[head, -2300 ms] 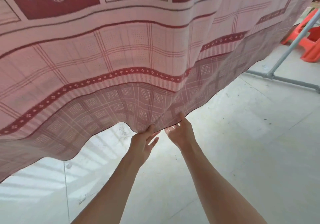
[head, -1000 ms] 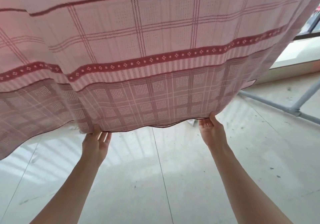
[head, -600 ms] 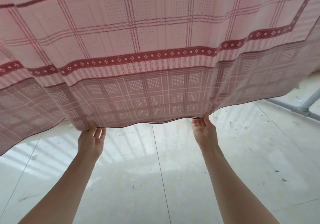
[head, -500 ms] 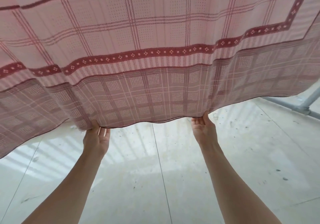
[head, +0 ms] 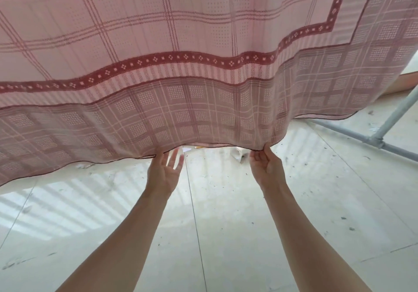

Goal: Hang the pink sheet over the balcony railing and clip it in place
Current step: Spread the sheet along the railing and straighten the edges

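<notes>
Right hand (head: 267, 169) pinching pink sheet (head: 203, 65) hem, left hand (head: 164, 173) open-fingered

Pink sheet (head: 181, 65) hangs in front of me, w/ dark red borders. My right hand (head: 268, 167) pinches its bottom hem; my left hand (head: 164, 174) is at the hem too, fingers spread & straight. Pale tiled floor (head: 226, 223) below, grey metal pipe frame (head: 380, 142) far right.

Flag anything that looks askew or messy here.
The pink sheet hangs unevenly: its bottom hem sags low on the left and rides higher on the right. Paper scraps and dark specks litter the floor beneath. No tear or stain shows.
</notes>
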### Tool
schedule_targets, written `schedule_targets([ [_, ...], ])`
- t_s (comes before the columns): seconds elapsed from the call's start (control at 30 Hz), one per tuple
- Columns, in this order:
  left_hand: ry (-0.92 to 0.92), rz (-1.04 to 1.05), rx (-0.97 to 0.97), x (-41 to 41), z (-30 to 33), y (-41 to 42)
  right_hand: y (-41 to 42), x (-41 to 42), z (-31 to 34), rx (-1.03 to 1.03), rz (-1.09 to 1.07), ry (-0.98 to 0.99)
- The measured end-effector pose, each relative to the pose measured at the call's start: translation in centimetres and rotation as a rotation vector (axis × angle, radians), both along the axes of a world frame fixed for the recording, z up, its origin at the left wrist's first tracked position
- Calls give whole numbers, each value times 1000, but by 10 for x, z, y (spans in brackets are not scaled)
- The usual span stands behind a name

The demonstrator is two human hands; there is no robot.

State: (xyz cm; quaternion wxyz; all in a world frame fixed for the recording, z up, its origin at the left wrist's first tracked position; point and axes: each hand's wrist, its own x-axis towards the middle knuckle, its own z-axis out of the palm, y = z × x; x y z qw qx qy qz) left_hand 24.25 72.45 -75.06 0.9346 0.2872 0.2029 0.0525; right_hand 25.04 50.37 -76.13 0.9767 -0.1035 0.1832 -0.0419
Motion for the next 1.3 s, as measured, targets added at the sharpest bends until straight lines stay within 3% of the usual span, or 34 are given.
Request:
schedule_targets([
  [0.47,51,88,130,-10,2,11,-9,-9,0,-9,-18,-21],
  [0.6,-90,-164,-6,-21,-7,-12,3,-19,-1,-56,34,-18],
  [0.67,-99,-326,123,-21,-12,-40,7,-23,-3,-41,65,-23],
  [0.73,-109,-520,385,-20,-14,-71,8,-30,-4,-49,102,-38],
  [0.8,-101,-671,490,-19,-8,-98,4,-35,-8,-112,124,-46],
  [0.93,-99,-765,371,-18,6,-119,-13,-45,-11,-383,199,43],
  [1.0,-142,-760,403,-22,6,-120,-19,-46,-11,-510,215,84],
  [1.13,-99,-645,457,-32,1,-119,-22,-46,-12,-668,227,70],
  [1.27,-81,-446,255,-41,-6,-111,-23,-41,-8,-920,172,-92],
  [1.3,-72,-409,220,-43,-8,-108,-25,-39,-2,-1065,157,-118],
])
